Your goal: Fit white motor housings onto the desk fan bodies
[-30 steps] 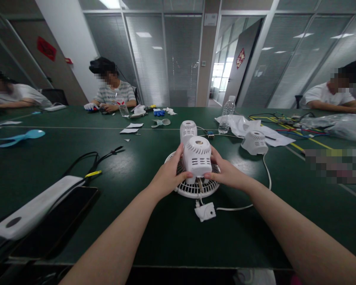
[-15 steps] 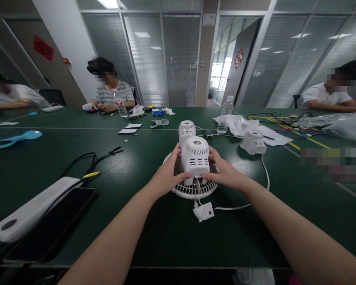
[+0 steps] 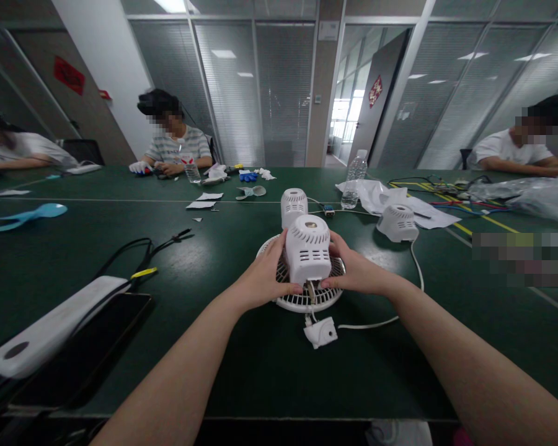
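Observation:
A white vented fan motor housing (image 3: 308, 248) sits on a round white fan grille (image 3: 302, 299) lying flat on the green table (image 3: 242, 371). My left hand (image 3: 263, 277) grips the housing's left side, thumb at its lower edge. My right hand (image 3: 353, 271) grips its right side. Both hands are closed round it. A small white switch box (image 3: 321, 332) lies just in front on a white cable (image 3: 390, 316).
Two more white housings (image 3: 293, 204) (image 3: 397, 222) stand behind. A water bottle (image 3: 352, 181), papers and wires lie at the back right. A white bar (image 3: 51, 325) on a black slab and black cables (image 3: 134, 251) lie left. Other people sit around the table.
The view has shifted slightly. My hands have stayed on the housing, settling a little lower at its base against the grille.

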Demonstrator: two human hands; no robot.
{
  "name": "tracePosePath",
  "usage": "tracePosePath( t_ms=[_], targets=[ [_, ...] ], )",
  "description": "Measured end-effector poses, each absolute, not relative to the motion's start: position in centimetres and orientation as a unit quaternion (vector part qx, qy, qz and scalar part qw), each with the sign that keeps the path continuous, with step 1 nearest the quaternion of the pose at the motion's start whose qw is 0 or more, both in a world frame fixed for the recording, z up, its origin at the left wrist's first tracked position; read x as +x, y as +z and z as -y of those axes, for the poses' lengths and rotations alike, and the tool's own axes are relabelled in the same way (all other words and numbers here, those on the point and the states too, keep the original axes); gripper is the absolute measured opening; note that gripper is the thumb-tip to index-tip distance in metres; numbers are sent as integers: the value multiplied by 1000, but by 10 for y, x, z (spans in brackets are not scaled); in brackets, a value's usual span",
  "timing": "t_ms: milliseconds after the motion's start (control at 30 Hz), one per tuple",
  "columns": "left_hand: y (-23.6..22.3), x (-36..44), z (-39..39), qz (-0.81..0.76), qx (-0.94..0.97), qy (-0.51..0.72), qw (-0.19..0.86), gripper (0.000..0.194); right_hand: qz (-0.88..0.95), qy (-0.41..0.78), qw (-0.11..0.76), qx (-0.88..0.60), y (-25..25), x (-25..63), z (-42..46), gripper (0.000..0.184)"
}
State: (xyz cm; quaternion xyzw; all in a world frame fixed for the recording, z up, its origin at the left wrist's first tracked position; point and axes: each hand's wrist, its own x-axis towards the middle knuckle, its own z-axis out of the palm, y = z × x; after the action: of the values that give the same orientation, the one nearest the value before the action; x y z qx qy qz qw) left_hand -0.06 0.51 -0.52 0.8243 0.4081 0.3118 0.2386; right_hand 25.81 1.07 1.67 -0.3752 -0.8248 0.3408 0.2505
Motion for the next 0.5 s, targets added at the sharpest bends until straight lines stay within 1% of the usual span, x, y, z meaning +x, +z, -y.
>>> tracePosePath(
  t_ms=[200,333,500],
  targets=[
    [-6,-2,-7,-398,817,327,261,105,823,338,244,-385,20,257,-8,117],
    [-5,-1,-6,-404,812,328,265,104,828,340,239,-376,19,258,-9,122],
    [-6,-1,-6,-389,812,337,277,106,834,315,231,-389,18,257,-9,126]
  ],
)
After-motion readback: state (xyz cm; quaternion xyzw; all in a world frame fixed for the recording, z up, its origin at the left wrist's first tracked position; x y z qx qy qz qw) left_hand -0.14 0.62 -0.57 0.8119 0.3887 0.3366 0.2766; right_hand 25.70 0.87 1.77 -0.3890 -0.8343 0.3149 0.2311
